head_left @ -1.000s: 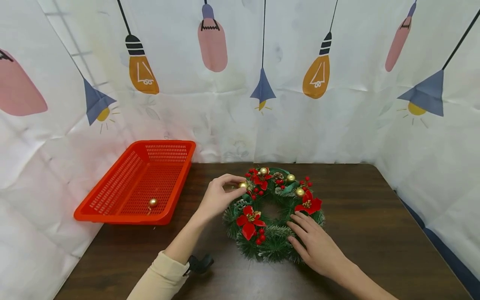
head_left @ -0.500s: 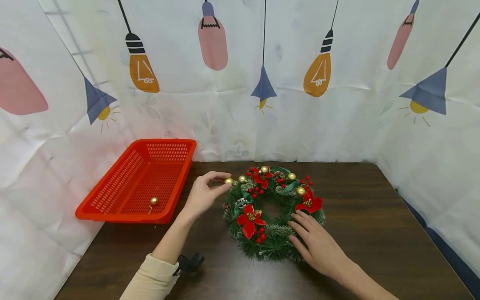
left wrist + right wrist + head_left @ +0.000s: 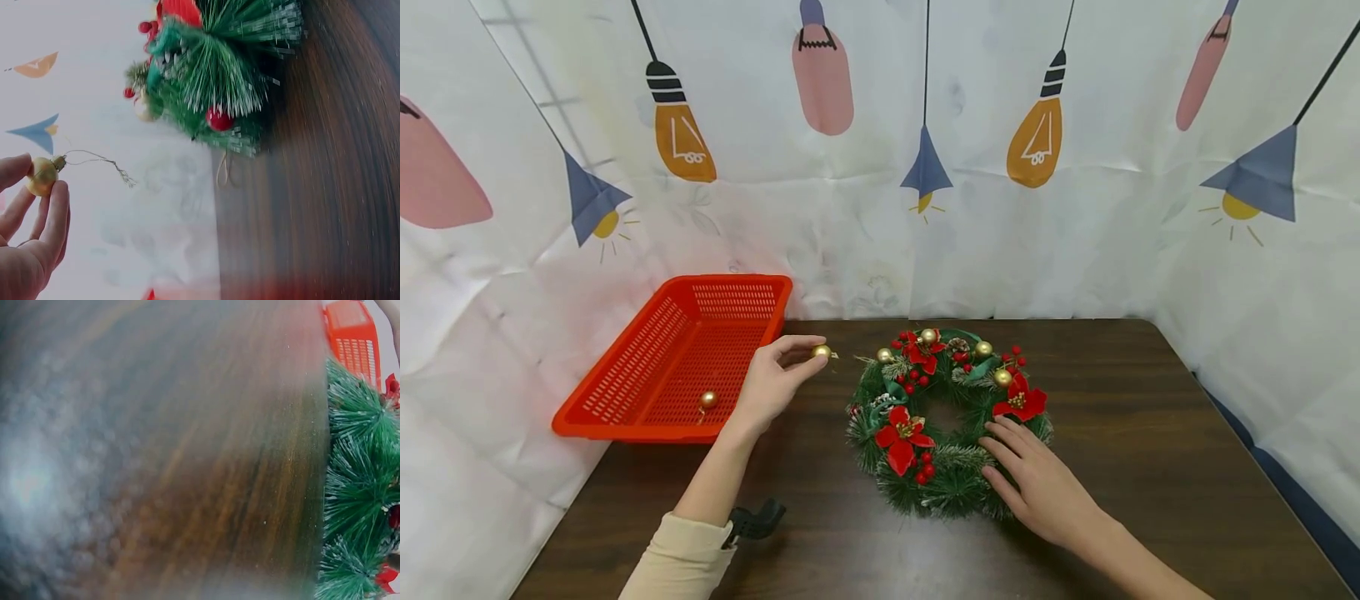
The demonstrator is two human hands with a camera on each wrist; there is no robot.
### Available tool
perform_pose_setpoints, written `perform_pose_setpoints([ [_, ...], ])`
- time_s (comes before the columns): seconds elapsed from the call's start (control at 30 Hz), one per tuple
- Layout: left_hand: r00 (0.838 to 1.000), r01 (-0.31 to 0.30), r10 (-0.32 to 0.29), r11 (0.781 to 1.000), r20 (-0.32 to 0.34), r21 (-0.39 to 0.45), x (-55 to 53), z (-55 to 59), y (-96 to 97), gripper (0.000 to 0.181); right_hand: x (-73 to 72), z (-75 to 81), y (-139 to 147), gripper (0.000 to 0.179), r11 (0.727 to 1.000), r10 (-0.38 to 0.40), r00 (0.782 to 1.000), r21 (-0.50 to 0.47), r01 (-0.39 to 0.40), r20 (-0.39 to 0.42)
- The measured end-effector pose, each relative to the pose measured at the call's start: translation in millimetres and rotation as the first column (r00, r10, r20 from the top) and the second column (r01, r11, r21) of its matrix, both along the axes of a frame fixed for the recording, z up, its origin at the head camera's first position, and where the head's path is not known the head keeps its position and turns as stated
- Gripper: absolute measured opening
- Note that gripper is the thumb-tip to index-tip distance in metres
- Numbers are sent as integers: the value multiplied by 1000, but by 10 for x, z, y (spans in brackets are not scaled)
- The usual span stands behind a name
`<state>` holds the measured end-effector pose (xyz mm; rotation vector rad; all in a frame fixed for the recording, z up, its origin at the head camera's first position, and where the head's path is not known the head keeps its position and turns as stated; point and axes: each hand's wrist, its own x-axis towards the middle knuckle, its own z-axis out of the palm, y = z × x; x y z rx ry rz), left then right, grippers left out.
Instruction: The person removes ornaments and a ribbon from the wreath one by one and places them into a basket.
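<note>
Between thumb and fingers my left hand [image 3: 771, 379] pinches a gold ball ornament [image 3: 822, 352], held up between the red basket and the wreath. In the left wrist view, a thin string loop trails from the cap of this gold ornament [image 3: 42, 177]. A green Christmas wreath [image 3: 955, 487] lies on the table with red poinsettias, berries and several gold balls on it. Fingers spread and fairly straight, my right hand [image 3: 1045, 487] rests on the wreath's lower right side. Only the wreath's green needles [image 3: 359, 469] show at the edge of the right wrist view, with the hand barely visible.
A red plastic basket [image 3: 617, 434] stands at the table's left, with another gold ball ornament [image 3: 708, 400] inside. The dark wooden table [image 3: 1142, 442] ends at a white curtain [image 3: 865, 225] printed with lamps and bulbs, which also hangs along both sides.
My left hand has moved left, away from the wreath toward the basket, carrying the gold ornament off. One gold ball at the wreath's upper left stays in place. My right hand has hardly moved.
</note>
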<state>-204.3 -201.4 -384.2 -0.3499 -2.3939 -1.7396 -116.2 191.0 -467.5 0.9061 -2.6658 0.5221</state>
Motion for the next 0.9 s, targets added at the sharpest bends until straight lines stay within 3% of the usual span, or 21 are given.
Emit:
perform_pose_setpoints([
  [0.53,990,-142,141,989,30,28,64,52,-454,41,-21,42,35,43,1000,6,1000,-4,-6,3],
  [0.9,973,-225,223,974,63,31,114,-3,-763,44,-18,34,27,43,1000,10,1000,2,-10,5],
])
